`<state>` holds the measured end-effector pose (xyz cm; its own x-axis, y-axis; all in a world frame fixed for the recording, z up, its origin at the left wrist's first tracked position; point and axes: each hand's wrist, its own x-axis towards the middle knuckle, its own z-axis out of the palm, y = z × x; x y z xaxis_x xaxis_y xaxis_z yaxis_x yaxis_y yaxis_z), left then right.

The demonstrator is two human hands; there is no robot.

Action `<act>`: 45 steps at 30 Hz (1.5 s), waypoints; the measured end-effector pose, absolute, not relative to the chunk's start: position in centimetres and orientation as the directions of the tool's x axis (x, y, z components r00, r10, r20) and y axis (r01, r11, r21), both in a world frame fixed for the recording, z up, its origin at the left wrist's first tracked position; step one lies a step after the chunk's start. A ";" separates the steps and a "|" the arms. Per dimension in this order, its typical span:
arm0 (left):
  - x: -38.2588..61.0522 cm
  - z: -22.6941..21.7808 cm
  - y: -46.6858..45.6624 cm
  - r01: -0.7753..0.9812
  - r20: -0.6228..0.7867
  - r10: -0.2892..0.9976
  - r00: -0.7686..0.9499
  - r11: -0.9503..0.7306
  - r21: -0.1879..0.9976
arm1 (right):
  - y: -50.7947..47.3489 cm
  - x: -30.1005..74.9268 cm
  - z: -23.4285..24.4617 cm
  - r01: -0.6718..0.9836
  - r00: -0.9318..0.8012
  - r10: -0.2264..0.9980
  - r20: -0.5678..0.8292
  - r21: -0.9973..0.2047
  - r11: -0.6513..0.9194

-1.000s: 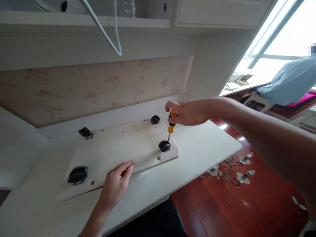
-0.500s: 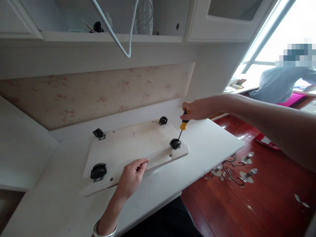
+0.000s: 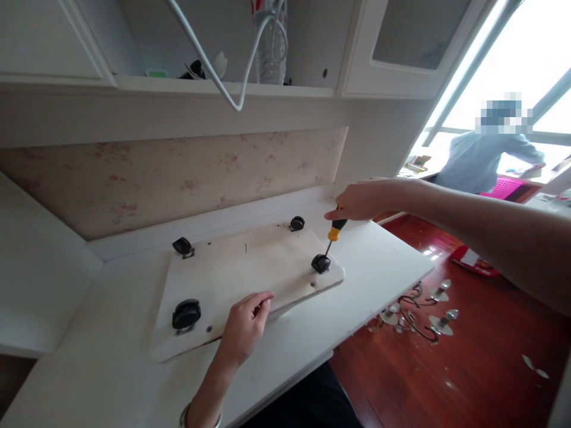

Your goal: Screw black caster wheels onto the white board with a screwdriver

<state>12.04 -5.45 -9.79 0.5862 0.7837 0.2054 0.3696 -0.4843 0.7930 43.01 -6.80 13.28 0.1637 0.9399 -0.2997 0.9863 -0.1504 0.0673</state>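
Observation:
My right hand [image 3: 359, 199] is wrapped round a screwdriver [image 3: 336, 229] with a yellow and black handle. Its shaft slants down to the black caster wheel [image 3: 320, 263] at the board's right front corner; the tip is hidden behind that wheel. Under it lies a white board [image 3: 241, 279] with rounded corners and black casters near its other corners, such as the front left caster [image 3: 186, 314]. My left hand [image 3: 245, 324] rests at the board's front edge, its fingers curled and thumb pressed close. What it holds, if anything, is hidden.
The white desk [image 3: 383, 249] ends at the right above a red wood floor [image 3: 383, 368]. A chandelier [image 3: 417, 312] lies there. White cable [image 3: 218, 83] hangs from the shelf, where a plastic bottle [image 3: 271, 53] stands. Another person [image 3: 473, 157] is by the window.
The view has shifted slightly, so more of the shelf and bottle shows. Both hands keep their places at the board, with the screwdriver still at the same caster.

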 end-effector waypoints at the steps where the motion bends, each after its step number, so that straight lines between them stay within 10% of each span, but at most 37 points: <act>1: 12.0 -9.8 -5.5 0.365 0.204 0.783 0.587 -0.481 0.797 | -6.7 42.9 13.2 0.987 0.158 0.936 -0.314 0.077 -0.141; 37: 11.9 -9.7 -5.9 0.332 0.260 0.782 0.566 -0.505 0.797 | -7.4 41.4 12.8 0.963 0.194 0.926 -0.324 0.243 -0.117; 42: 11.9 -9.9 -5.8 0.347 0.264 0.788 0.556 -0.509 0.788 | -7.5 41.5 12.7 0.997 0.080 0.912 -0.402 0.054 -0.063; 45: 12.0 -10.1 -5.9 0.345 0.271 0.784 0.558 -0.517 0.783 | -7.5 41.2 12.7 0.964 0.176 0.919 -0.352 0.251 -0.088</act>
<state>11.96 -5.87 -10.06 0.5584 0.7840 0.2713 0.3452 -0.5169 0.7833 41.22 -7.54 12.66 0.1758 0.9192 -0.3523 0.9640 -0.0883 0.2508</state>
